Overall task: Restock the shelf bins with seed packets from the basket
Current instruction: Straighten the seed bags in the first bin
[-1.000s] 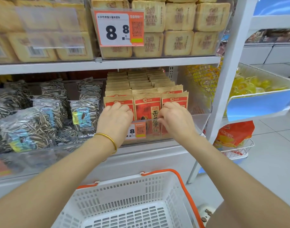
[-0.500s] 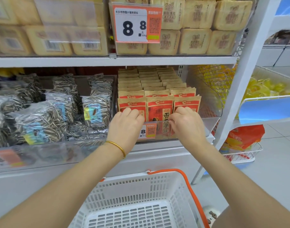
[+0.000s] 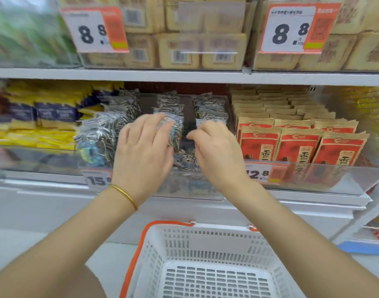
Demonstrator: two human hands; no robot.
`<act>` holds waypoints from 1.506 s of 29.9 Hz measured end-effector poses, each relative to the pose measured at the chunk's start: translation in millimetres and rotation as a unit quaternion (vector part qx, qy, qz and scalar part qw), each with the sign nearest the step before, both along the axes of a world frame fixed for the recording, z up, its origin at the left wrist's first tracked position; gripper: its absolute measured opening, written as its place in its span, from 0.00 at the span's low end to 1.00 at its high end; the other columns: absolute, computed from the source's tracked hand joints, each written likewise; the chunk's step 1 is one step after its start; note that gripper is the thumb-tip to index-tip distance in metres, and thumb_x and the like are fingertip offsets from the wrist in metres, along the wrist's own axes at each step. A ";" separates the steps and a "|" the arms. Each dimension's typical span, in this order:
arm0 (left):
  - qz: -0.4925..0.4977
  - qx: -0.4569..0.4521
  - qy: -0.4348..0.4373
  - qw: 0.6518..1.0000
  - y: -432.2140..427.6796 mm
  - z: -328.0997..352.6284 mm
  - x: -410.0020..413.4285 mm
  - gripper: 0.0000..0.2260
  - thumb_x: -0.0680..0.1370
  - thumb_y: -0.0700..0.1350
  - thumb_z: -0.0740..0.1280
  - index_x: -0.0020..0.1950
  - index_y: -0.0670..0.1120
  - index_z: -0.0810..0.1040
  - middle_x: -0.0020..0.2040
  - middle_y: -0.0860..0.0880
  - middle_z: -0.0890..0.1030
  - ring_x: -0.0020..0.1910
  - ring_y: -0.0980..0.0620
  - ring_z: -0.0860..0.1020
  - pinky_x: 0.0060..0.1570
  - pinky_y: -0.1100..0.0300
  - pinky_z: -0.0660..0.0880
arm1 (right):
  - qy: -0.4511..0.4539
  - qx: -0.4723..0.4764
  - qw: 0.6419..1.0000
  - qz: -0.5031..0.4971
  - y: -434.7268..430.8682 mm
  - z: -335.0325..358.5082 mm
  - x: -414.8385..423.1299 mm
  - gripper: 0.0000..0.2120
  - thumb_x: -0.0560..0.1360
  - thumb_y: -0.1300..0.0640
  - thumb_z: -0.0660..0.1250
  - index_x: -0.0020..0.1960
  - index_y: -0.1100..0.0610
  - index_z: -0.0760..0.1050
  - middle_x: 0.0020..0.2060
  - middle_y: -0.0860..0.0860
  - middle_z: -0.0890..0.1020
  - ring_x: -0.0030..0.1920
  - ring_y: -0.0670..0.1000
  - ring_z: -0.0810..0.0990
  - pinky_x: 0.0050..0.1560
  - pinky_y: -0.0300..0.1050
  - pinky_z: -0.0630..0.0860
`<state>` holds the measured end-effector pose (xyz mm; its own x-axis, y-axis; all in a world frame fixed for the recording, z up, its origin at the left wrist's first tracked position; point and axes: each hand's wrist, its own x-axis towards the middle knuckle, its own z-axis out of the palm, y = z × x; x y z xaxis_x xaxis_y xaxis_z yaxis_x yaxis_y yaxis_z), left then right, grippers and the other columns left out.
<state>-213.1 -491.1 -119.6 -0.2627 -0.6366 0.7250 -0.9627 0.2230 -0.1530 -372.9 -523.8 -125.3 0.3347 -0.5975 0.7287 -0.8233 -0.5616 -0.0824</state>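
item: striped seed packets (image 3: 117, 125), clear wrap, standing in rows in the middle shelf bin (image 3: 184, 189). we place them at the centre of the view, directly ahead of both hands.

item: left hand (image 3: 141, 153), gold bangle (image 3: 124, 193) at the wrist. fingers fairly straight and slightly spread, tips lying on the front packet of the centre row (image 3: 177, 136), which sits at its 1 o'clock.

item: right hand (image 3: 218, 155), at 3 o'clock of the left, with a gap between them. fingers curled downward, tips near the packets at its 10 o'clock. we cannot tell through the blur whether it pinches anything.

item: red-and-tan seed packets (image 3: 296, 147), upright in the neighbouring bin at 3 o'clock of the right hand.

item: yellow packs (image 3: 44, 117), blurred, at 9 o'clock of the left hand.

item: white basket (image 3: 205, 230) with orange handle, at 6 o'clock, below and between the forearms.

item: price tags (image 3: 291, 29) reading 8.8, at 12 o'clock on the upper shelf.
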 end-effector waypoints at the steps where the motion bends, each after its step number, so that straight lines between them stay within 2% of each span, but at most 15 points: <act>1: 0.023 0.032 0.009 0.999 -1.4 -1.0 6.0 0.21 0.74 0.48 0.59 0.64 0.41 0.73 0.65 0.40 0.73 0.64 0.40 0.70 0.62 0.48 0.64 | 0.001 0.017 1.000 -0.005 -3.2 -1.1 8.6 0.08 0.67 0.68 0.64 0.43 0.63 0.79 0.39 0.57 0.77 0.41 0.61 0.76 0.34 0.52 0.75; 6: 0.029 0.134 0.058 0.989 -12.0 -7.6 20.1 0.30 0.77 0.55 0.51 0.73 0.37 0.60 0.74 0.37 0.61 0.74 0.41 0.60 0.73 0.51 0.56 | -0.105 0.184 0.977 0.021 -14.5 -0.3 40.0 0.17 0.76 0.67 0.58 0.64 0.61 0.72 0.55 0.57 0.76 0.56 0.58 0.75 0.54 0.52 0.71; 11: -0.033 0.118 0.260 0.958 -14.7 -1.6 26.7 0.31 0.77 0.55 0.57 0.76 0.42 0.55 0.77 0.44 0.53 0.76 0.50 0.51 0.72 0.61 0.48 | -0.257 0.385 0.886 0.025 -14.3 -4.4 63.1 0.25 0.78 0.63 0.56 0.73 0.64 0.56 0.67 0.61 0.70 0.65 0.57 0.70 0.55 0.44 0.67; 13: -0.048 0.144 0.403 0.902 -19.3 2.4 26.9 0.28 0.79 0.52 0.58 0.76 0.44 0.55 0.76 0.49 0.58 0.74 0.54 0.57 0.68 0.64 0.53 | -0.269 0.441 0.856 0.011 -17.6 -3.9 68.1 0.32 0.79 0.63 0.57 0.77 0.63 0.44 0.75 0.59 0.59 0.71 0.56 0.64 0.65 0.44 0.64; 14: -0.054 0.175 0.474 0.861 -22.5 3.4 27.3 0.26 0.80 0.51 0.57 0.76 0.45 0.55 0.74 0.51 0.61 0.71 0.57 0.61 0.66 0.65 0.56 | -0.274 0.458 0.845 0.009 -19.5 -2.3 70.0 0.34 0.79 0.63 0.57 0.77 0.62 0.40 0.75 0.58 0.57 0.70 0.56 0.66 0.63 0.43 0.67; 17: -0.079 0.239 0.583 0.773 -27.9 0.2 27.5 0.23 0.82 0.48 0.55 0.77 0.48 0.55 0.74 0.52 0.63 0.70 0.57 0.63 0.62 0.67 0.58 | -0.280 0.485 0.828 0.004 -23.5 0.5 77.5 0.35 0.78 0.64 0.56 0.77 0.60 0.39 0.73 0.58 0.61 0.61 0.57 0.74 0.41 0.38 0.70; 22: -0.115 0.242 0.642 0.719 -30.9 2.4 25.8 0.21 0.82 0.46 0.53 0.76 0.50 0.56 0.74 0.51 0.64 0.69 0.57 0.65 0.60 0.66 0.59 | -0.273 0.473 0.838 0.006 -21.6 -4.7 76.9 0.34 0.78 0.65 0.55 0.78 0.58 0.39 0.76 0.55 0.57 0.69 0.57 0.67 0.60 0.46 0.69; 24: -0.123 0.246 0.643 0.715 -30.6 4.4 23.5 0.21 0.82 0.45 0.53 0.76 0.51 0.56 0.73 0.51 0.64 0.65 0.59 0.68 0.58 0.66 0.60 | -0.271 0.472 0.839 0.007 -20.5 -4.0 74.0 0.34 0.78 0.66 0.55 0.78 0.58 0.41 0.76 0.54 0.56 0.68 0.55 0.68 0.55 0.41 0.70; 28: -0.139 0.251 0.640 0.713 -30.5 5.1 20.8 0.21 0.82 0.45 0.53 0.76 0.53 0.56 0.73 0.52 0.64 0.65 0.60 0.67 0.58 0.65 0.60 | -0.262 0.486 0.833 0.018 -20.4 -3.5 71.4 0.34 0.78 0.67 0.54 0.78 0.54 0.42 0.77 0.51 0.55 0.63 0.54 0.73 0.30 0.31 0.68; 34: -0.157 0.259 0.623 0.721 -32.3 2.7 20.2 0.23 0.82 0.45 0.53 0.76 0.55 0.54 0.74 0.51 0.63 0.71 0.57 0.63 0.61 0.65 0.59 | -0.248 0.494 0.833 0.029 -24.8 -2.8 66.6 0.35 0.77 0.68 0.52 0.78 0.51 0.42 0.76 0.52 0.57 0.45 0.50 0.72 0.26 0.34 0.64; 36: -0.164 0.257 0.617 0.726 -30.1 1.7 21.4 0.24 0.82 0.44 0.53 0.77 0.57 0.50 0.74 0.51 0.62 0.72 0.57 0.62 0.61 0.64 0.59 | -0.238 0.493 0.837 0.028 -25.3 -1.9 62.0 0.34 0.77 0.68 0.52 0.78 0.51 0.43 0.76 0.50 0.58 0.52 0.51 0.75 0.30 0.33 0.69; 38: -0.167 0.245 0.619 0.727 -27.0 0.3 24.5 0.26 0.82 0.43 0.53 0.76 0.58 0.47 0.75 0.50 0.61 0.72 0.57 0.62 0.61 0.63 0.59 | -0.233 0.485 0.842 0.037 -25.3 -1.6 57.7 0.35 0.77 0.70 0.52 0.78 0.51 0.44 0.76 0.50 0.57 0.68 0.52 0.69 0.52 0.40 0.76; 40: -0.149 0.245 0.617 0.733 -21.3 -2.3 27.5 0.26 0.82 0.44 0.53 0.76 0.57 0.45 0.74 0.49 0.62 0.69 0.56 0.64 0.60 0.62 0.59 | -0.234 0.484 0.842 0.043 -24.3 -2.6 54.0 0.35 0.76 0.72 0.51 0.78 0.53 0.44 0.77 0.51 0.56 0.73 0.52 0.62 0.65 0.47 0.71; 43: -0.119 0.230 0.601 0.756 -8.7 -8.2 31.7 0.25 0.80 0.38 0.55 0.75 0.47 0.51 0.70 0.46 0.65 0.65 0.55 0.67 0.61 0.62 0.63 | -0.183 0.443 0.876 0.048 -14.8 -2.3 45.4 0.32 0.76 0.72 0.52 0.77 0.57 0.50 0.75 0.54 0.60 0.73 0.53 0.63 0.70 0.48 0.65; 45: -0.079 0.213 0.533 0.815 -0.2 -14.2 39.6 0.22 0.77 0.32 0.56 0.70 0.40 0.60 0.64 0.44 0.68 0.63 0.51 0.69 0.62 0.61 0.65 | -0.106 0.393 0.913 0.026 -1.7 -0.8 39.1 0.26 0.75 0.69 0.55 0.73 0.59 0.62 0.68 0.56 0.71 0.68 0.54 0.70 0.67 0.48 0.67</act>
